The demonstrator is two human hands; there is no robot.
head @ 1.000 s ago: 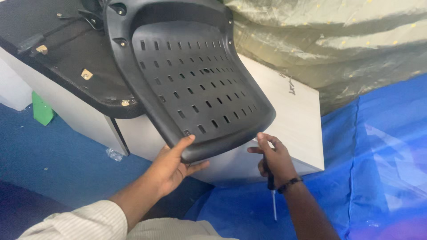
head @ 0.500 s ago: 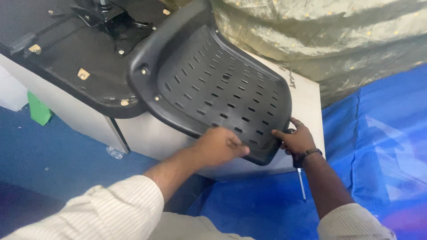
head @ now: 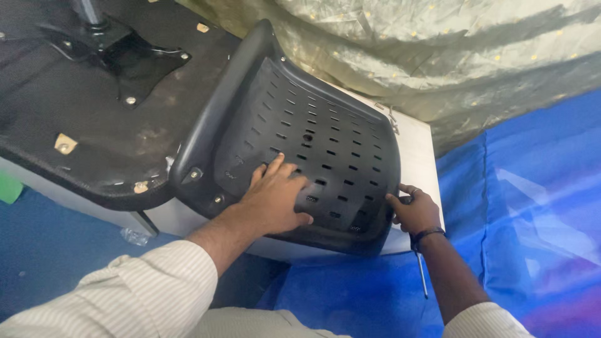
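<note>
Left hand point(head: 275, 200): fingers spread flat on slotted black chair back point(head: 313, 150) | Right hand point(head: 416, 213): fingers clasping rim at 4 o'clock, apparently also holding a screwdriver point(head: 422, 272) | Shell on white tabletop point(head: 419, 150), long axis 10–4 o'clock, beside seat base point(head: 81, 125).

Lighting even, moderately bright, diffuse from above. Soft sheen on the black slotted shell point(head: 313, 150) under my left hand point(head: 275, 200); faint shadow beneath its lower rim. Blue floor covering point(head: 532, 206) reads saturated, with pale glare streaks. Focus mostly sharp; slight softening and stretch toward the corners.
</note>
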